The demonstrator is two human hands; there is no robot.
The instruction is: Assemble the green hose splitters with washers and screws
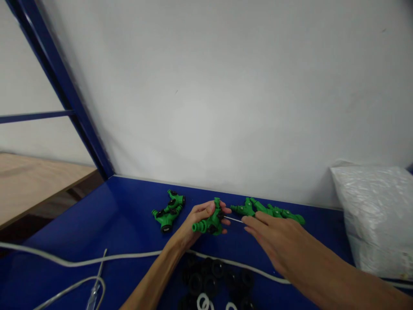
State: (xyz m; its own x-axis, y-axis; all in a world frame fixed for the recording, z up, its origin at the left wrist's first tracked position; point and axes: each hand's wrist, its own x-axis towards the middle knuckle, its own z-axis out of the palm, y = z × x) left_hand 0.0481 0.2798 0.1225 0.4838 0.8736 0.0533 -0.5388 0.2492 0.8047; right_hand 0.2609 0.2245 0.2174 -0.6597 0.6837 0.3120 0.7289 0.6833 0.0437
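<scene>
Low in the middle of the frame, the left hand (pixel 189 226) is closed around a green plastic hose splitter (pixel 209 224), holding it just above the blue table (pixel 122 206) with thumb and fingers wrapped over its body and one nozzle pointing left. The right hand (pixel 274 239) comes in from the lower right with its fingers stretched long, and the fingertips seem to pinch the end of a thin pale pin (pixel 232 219) whose far tip meets the splitter; the grip itself is too small to read with certainty. Left of the held piece lies a small cluster of green splitters (pixel 169 211), and to its right a row of green fittings (pixel 271 211) lies near the wall. Black rings (pixel 213 275) and a few white rings (pixel 203 301) lie at the bottom edge, just past a white cable (pixel 97 258), with a white plastic bag (pixel 374 215) at the right. The light fingertip hold looks like the weak point: if the pin meets the splitter off line it could slip out or bend. A turn of the splitter in the left hand would cause the same, and a dropped pin might be hard to spot among the rings.
</scene>
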